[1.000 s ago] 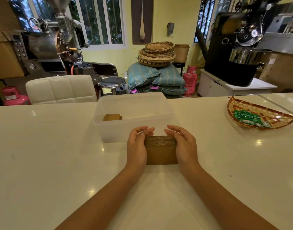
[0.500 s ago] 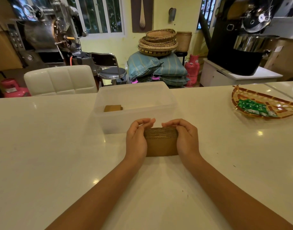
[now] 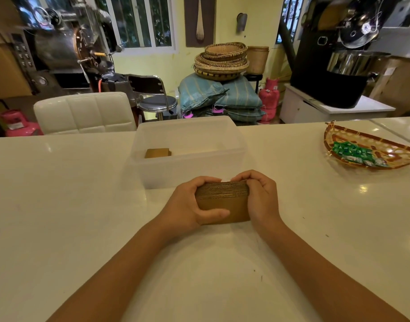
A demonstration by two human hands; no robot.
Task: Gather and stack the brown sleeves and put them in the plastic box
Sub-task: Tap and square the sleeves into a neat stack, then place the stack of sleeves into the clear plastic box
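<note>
Only the head cam here, so that's all I've got. My left hand [image 3: 187, 205] and right hand [image 3: 260, 198] are both clamped on the stack of brown sleeves [image 3: 223, 203], one on each end, fingers curled over the far top edge and the left thumb lying across the near face. The stack stands on edge on the white bench [image 3: 60, 205], right around the middle, and you can see the ridged edges of the sleeves along the top.

Just past the hands, on the far side, sits the clear plastic box [image 3: 187, 168], open on top. It's just beside the stack, but I can't tell if the knuckles actually touch its near wall. Inside it, toward the far left corner, there's another small stack of sleeves [image 3: 158, 153] already lying in there.

Off to the far right of the bench there's a woven basket [image 3: 338, 140] with green wrapped candies [image 3: 352, 152] in it, well apart from everything else.
</note>
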